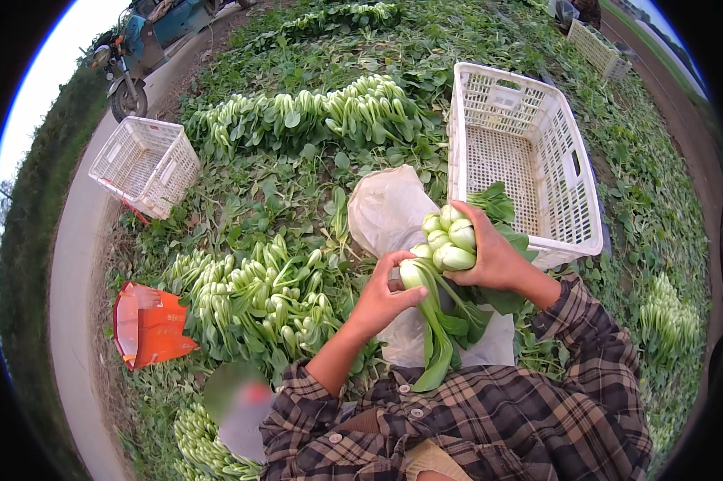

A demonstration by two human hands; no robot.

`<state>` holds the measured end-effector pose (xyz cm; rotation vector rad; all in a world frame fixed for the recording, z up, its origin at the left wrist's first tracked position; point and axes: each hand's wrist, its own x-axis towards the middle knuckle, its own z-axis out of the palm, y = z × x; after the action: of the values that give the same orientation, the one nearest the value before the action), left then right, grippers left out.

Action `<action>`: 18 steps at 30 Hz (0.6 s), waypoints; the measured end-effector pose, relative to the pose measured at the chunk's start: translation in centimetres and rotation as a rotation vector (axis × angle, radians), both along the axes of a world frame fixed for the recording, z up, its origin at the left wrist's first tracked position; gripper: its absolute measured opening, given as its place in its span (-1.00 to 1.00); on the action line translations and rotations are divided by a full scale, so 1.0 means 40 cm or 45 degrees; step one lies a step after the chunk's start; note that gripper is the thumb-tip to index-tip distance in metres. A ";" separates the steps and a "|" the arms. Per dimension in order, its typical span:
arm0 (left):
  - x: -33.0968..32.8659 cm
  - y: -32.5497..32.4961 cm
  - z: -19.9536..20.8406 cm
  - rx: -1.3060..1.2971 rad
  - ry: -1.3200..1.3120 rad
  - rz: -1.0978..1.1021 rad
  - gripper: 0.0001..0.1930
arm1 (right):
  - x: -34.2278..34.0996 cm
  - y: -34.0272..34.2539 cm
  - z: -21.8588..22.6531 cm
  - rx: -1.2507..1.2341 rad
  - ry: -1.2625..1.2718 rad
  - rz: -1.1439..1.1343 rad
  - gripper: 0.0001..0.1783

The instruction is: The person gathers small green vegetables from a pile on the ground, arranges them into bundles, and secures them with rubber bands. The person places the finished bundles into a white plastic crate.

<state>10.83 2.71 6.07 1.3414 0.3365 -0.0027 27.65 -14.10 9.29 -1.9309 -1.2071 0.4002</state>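
A bunch of several bok choy heads (pixel 448 236), pale bases toward me, is clasped in my right hand (pixel 496 255); its fingers wrap round the far side and leaves stick out past the wrist. My left hand (pixel 384 295) grips a single bok choy (pixel 430 305) by its white base, close against the bunch, with its leaves hanging down toward my shirt. Both hands are over a whitish plastic sheet (pixel 389 208) on the ground. Left of them lies a heap of bok choy (pixel 253 297).
A large white plastic crate (pixel 526 236) stands just beyond my right hand. Farther left are a smaller white crate (pixel 149 172) and an orange bag (pixel 161 329). A long row of bok choy (pixel 305 112) lies ahead. A three-wheeled vehicle (pixel 141 52) stands on the path (pixel 85 264).
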 end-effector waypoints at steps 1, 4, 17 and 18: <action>0.003 -0.010 -0.008 0.098 -0.031 0.019 -0.31 | 0.001 -0.001 0.004 0.002 -0.002 0.009 0.15; 0.005 -0.032 -0.036 0.288 -0.109 0.113 -0.19 | 0.002 0.009 0.019 -0.041 -0.019 0.060 0.14; 0.016 -0.148 -0.085 -0.460 -0.311 0.454 -0.13 | -0.067 0.040 0.053 -0.194 -0.616 0.212 0.36; 0.005 -0.128 -0.087 -0.453 -0.266 0.384 -0.17 | -0.082 0.030 0.042 -0.133 -0.600 0.162 0.30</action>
<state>11.03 -2.40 2.60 0.9199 0.3401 0.3147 24.36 -12.91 10.98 -2.1145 -1.6421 0.0698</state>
